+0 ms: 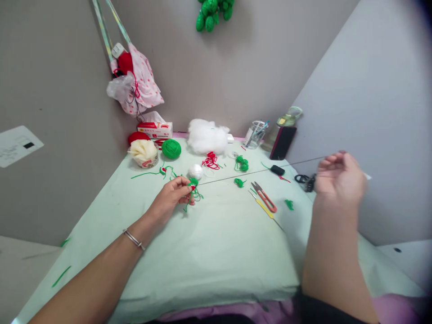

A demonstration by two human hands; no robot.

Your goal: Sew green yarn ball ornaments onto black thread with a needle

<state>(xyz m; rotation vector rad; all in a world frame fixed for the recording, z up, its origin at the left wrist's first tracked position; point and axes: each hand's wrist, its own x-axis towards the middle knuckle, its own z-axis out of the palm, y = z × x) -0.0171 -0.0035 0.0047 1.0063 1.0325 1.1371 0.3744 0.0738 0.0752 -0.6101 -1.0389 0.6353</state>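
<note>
My left hand [177,192] pinches a small green and red crocheted piece [193,183] with loose green yarn ends hanging from it. From this piece a thin dark thread [236,177] runs taut up to the right. My raised right hand [339,177] has its fingers closed on the thread's far end; whether a needle is in them I cannot make out. Just behind the piece lies a white yarn ball [195,171]. Orange-handled thread snips [265,198] and a yellow-handled crochet hook [263,208] lie between my hands on the table.
Green yarn ball [171,149], tissue box [155,129] and white stuffing [207,137] stand at the back. A pen cup [255,135], a bottle [285,120] and an upright phone [283,143] are back right. Below the thread lie a dark spool [277,170] and green scraps [239,182].
</note>
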